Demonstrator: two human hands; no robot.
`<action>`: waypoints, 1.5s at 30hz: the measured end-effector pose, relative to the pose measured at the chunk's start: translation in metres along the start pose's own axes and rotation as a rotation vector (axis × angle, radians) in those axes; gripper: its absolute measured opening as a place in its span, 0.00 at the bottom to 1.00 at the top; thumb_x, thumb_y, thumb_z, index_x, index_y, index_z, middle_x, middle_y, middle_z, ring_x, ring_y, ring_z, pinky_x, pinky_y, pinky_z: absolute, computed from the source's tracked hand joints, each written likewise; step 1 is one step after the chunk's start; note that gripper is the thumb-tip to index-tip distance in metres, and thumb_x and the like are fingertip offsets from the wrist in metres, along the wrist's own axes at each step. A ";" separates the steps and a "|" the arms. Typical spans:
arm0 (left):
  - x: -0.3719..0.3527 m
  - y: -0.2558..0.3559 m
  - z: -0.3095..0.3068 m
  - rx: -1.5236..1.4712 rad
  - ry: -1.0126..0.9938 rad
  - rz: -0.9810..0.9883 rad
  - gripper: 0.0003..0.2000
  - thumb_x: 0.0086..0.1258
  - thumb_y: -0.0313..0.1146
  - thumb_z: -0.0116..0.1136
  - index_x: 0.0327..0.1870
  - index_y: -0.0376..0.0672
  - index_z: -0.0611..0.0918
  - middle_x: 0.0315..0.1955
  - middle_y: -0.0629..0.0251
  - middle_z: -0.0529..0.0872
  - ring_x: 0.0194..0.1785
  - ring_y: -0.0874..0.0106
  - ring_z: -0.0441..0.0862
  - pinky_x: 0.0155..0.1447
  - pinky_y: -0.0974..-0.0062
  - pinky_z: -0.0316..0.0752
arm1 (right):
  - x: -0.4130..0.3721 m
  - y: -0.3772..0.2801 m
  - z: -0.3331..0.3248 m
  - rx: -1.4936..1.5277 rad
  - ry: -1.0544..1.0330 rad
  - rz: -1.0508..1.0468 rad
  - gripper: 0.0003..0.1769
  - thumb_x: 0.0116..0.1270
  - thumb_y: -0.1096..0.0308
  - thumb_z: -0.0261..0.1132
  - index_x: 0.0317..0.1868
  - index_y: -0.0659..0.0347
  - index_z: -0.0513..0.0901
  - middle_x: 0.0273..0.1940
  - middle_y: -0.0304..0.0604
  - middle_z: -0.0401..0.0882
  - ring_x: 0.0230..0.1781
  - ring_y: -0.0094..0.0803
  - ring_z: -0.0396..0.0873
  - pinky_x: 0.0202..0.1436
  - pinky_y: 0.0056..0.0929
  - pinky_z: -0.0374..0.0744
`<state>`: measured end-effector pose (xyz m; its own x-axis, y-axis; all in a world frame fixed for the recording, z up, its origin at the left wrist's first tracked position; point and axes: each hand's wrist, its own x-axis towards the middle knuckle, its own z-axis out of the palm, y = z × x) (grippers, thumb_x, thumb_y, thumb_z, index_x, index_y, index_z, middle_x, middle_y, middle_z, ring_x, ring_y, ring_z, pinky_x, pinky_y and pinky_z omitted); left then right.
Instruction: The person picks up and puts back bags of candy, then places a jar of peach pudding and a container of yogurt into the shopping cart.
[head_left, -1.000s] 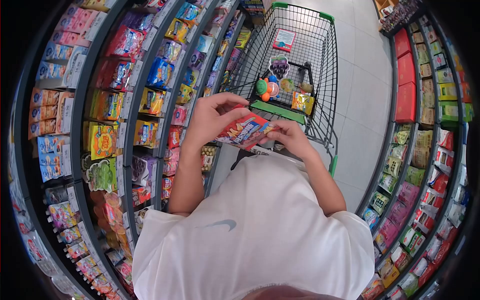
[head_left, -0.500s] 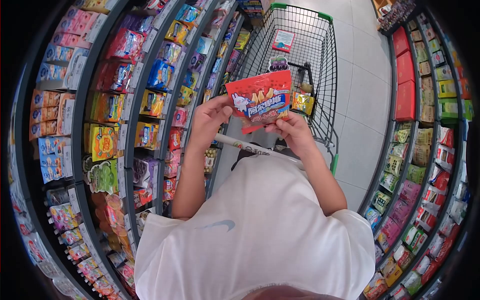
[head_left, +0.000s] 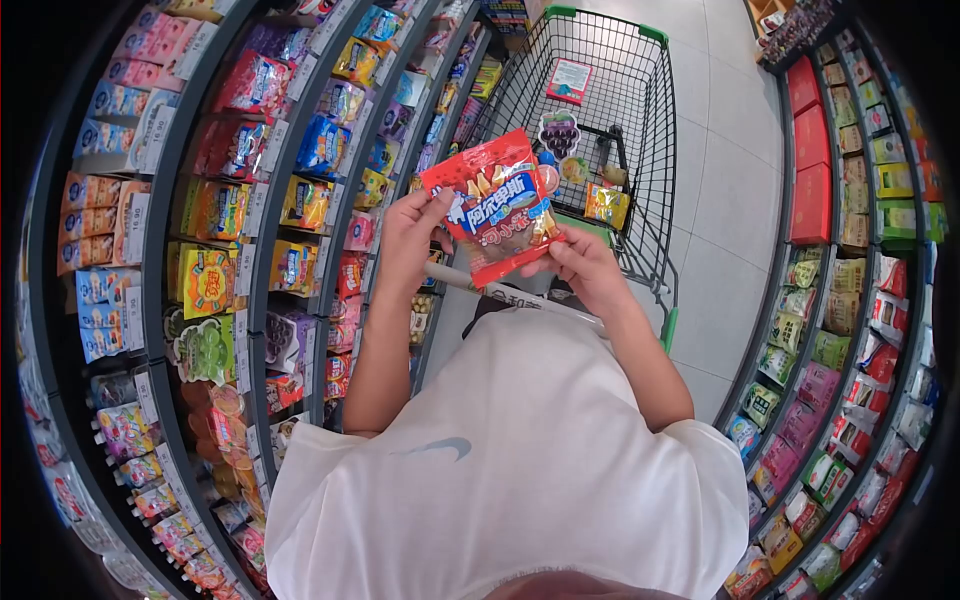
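Head view: red snack bag (head_left: 492,212) is being pinched at opposite edges by left hand (head_left: 408,238) and right hand (head_left: 592,272), slippage possibly being invited by shallow grip.

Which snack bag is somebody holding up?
The red bag, pinched by the left hand and right hand; the yellow bag lies in the cart, others on shelves.

We wear a loose white fabric T-shirt (head_left: 540,450) with short, plain white sleeves (head_left: 708,475) and a curved, pointed grey-blue swoosh (head_left: 435,446) on its front.
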<state>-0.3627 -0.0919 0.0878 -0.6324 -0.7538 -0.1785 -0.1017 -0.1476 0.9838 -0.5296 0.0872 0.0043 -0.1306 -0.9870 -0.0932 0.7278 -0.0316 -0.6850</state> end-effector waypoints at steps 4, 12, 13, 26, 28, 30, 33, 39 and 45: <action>0.000 0.000 -0.001 -0.029 0.009 0.020 0.12 0.77 0.36 0.59 0.48 0.37 0.85 0.33 0.70 0.88 0.27 0.85 0.80 0.24 0.85 0.71 | 0.000 0.004 0.000 -0.002 0.037 -0.015 0.16 0.78 0.67 0.57 0.59 0.67 0.73 0.54 0.49 0.83 0.48 0.37 0.86 0.58 0.35 0.80; -0.005 0.005 0.002 -0.001 0.025 0.054 0.11 0.77 0.35 0.58 0.48 0.37 0.85 0.32 0.71 0.88 0.25 0.87 0.78 0.23 0.86 0.68 | 0.004 0.010 -0.001 0.055 0.085 -0.054 0.08 0.76 0.64 0.61 0.44 0.59 0.72 0.52 0.50 0.84 0.44 0.40 0.88 0.53 0.35 0.82; -0.005 0.006 0.002 0.001 0.031 0.052 0.11 0.77 0.35 0.58 0.48 0.37 0.85 0.31 0.71 0.88 0.25 0.87 0.78 0.23 0.86 0.67 | 0.004 0.010 -0.001 0.057 0.086 -0.053 0.08 0.76 0.64 0.61 0.44 0.59 0.72 0.52 0.50 0.84 0.44 0.40 0.88 0.53 0.35 0.82; -0.007 -0.002 -0.017 -0.001 0.114 0.014 0.10 0.76 0.38 0.61 0.43 0.40 0.85 0.22 0.75 0.82 0.19 0.87 0.73 0.22 0.86 0.58 | 0.012 0.018 -0.008 -0.050 0.166 0.015 0.12 0.76 0.66 0.61 0.54 0.60 0.74 0.48 0.47 0.84 0.45 0.38 0.87 0.55 0.33 0.81; -0.008 0.005 -0.027 0.008 0.140 0.051 0.10 0.76 0.38 0.60 0.43 0.39 0.85 0.22 0.75 0.82 0.19 0.87 0.73 0.22 0.85 0.58 | 0.013 0.022 -0.013 -0.106 0.176 0.020 0.12 0.76 0.66 0.61 0.55 0.61 0.74 0.48 0.47 0.85 0.44 0.36 0.86 0.53 0.31 0.81; -0.008 0.003 -0.044 0.043 0.186 0.100 0.10 0.76 0.38 0.61 0.42 0.39 0.85 0.23 0.73 0.82 0.19 0.86 0.74 0.22 0.85 0.60 | 0.012 0.026 -0.019 -0.149 0.195 0.030 0.12 0.76 0.66 0.61 0.54 0.61 0.75 0.47 0.47 0.85 0.43 0.34 0.86 0.51 0.29 0.80; -0.009 0.000 -0.082 0.106 0.346 0.082 0.10 0.76 0.37 0.60 0.40 0.38 0.83 0.20 0.70 0.81 0.21 0.81 0.78 0.25 0.84 0.69 | 0.007 0.032 -0.029 -0.212 0.273 0.054 0.11 0.76 0.66 0.61 0.52 0.61 0.77 0.45 0.45 0.86 0.41 0.32 0.85 0.49 0.27 0.80; -0.008 0.028 -0.163 0.078 0.665 0.250 0.11 0.76 0.38 0.61 0.39 0.38 0.83 0.24 0.69 0.83 0.23 0.79 0.81 0.26 0.83 0.75 | -0.002 0.037 -0.054 -0.315 0.392 0.048 0.08 0.76 0.64 0.60 0.48 0.59 0.78 0.43 0.42 0.85 0.40 0.28 0.84 0.50 0.27 0.79; 0.018 0.073 -0.234 0.182 0.856 0.426 0.14 0.77 0.40 0.59 0.40 0.35 0.83 0.27 0.66 0.84 0.26 0.77 0.83 0.29 0.80 0.80 | -0.004 0.042 -0.067 -0.346 0.431 0.060 0.09 0.77 0.62 0.60 0.47 0.58 0.79 0.41 0.40 0.85 0.38 0.25 0.84 0.46 0.23 0.78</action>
<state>-0.2020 -0.2666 0.1526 0.1215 -0.9422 0.3123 -0.1564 0.2925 0.9434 -0.5433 0.1003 -0.0725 -0.4123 -0.8297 -0.3763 0.4881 0.1476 -0.8602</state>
